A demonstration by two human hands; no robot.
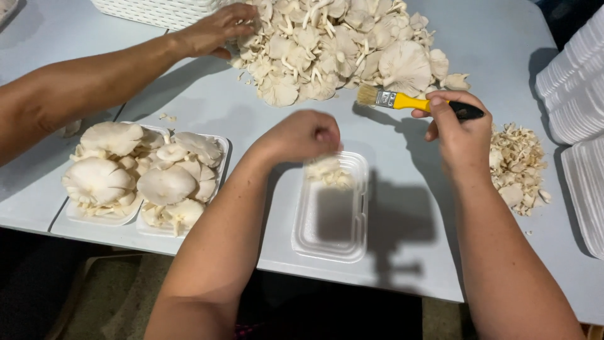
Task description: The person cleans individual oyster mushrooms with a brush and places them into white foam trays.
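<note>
My left hand (303, 133) hovers over the far end of a white foam tray (332, 234), fingers closed around a small clump of oyster mushrooms (328, 171) that rests in the tray. My right hand (460, 131) grips a paintbrush (415, 102) with a yellow and black handle, bristles pointing left toward the big mushroom pile (340, 47). The rest of the tray is bare.
Another person's hand (217, 30) reaches into the pile from the left. Two foam trays heaped with mushrooms (141, 176) sit at the left. Mushroom trimmings (517, 165) lie right of my right hand. Stacked foam trays (576, 94) stand at the right edge; a white basket (157, 11) is at the back.
</note>
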